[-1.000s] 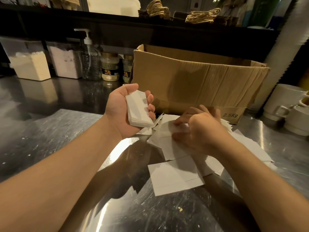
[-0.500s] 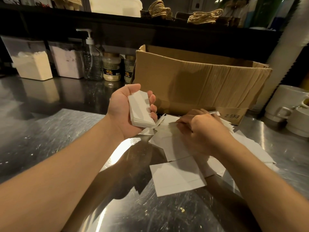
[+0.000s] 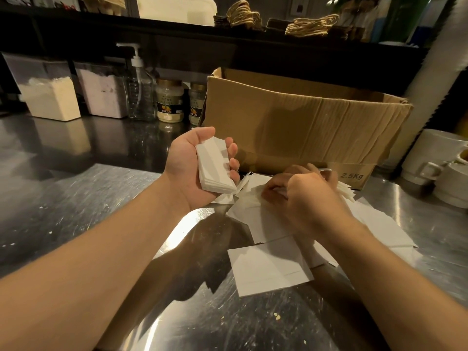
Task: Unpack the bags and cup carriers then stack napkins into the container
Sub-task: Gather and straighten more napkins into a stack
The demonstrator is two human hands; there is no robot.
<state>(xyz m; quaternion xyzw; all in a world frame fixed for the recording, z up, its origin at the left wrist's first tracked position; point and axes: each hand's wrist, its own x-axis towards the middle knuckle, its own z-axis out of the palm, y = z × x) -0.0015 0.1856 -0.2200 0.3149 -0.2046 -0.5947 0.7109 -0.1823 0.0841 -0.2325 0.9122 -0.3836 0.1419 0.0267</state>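
Head view, far left first: two clear tubs (image 3: 50,97) of pale powder stand at the back of the steel counter (image 3: 63,198), then a pump bottle (image 3: 139,95) and two small jars (image 3: 170,100) just beside it. Nearer the middle, the left hand (image 3: 195,168) is raised palm-up above the counter, fingers curled around a neat stack of folded napkins (image 3: 215,168) — thumb along the far edge, fingertips wrapped over the right edge, so the stack is firmly clasped. Below and to the right of it, loose napkins (image 3: 268,267) lie scattered flat on the counter, overlapping one another, the nearest one lying square toward the camera. The right hand (image 3: 304,198) rests knuckles-up on that pile, fingers bent down onto the paper; it seems to pinch a sheet at the far edge, though the fingertips are hidden and I cannot tell whether anything is actually held. Behind both hands sits an open cardboard box (image 3: 304,122), printed "2.5Kg" at its lower right corner, touching the far fringe of the pile. At the far right, white ceramic cups (image 3: 435,158) stand on the counter — partly cut off by the frame edge.
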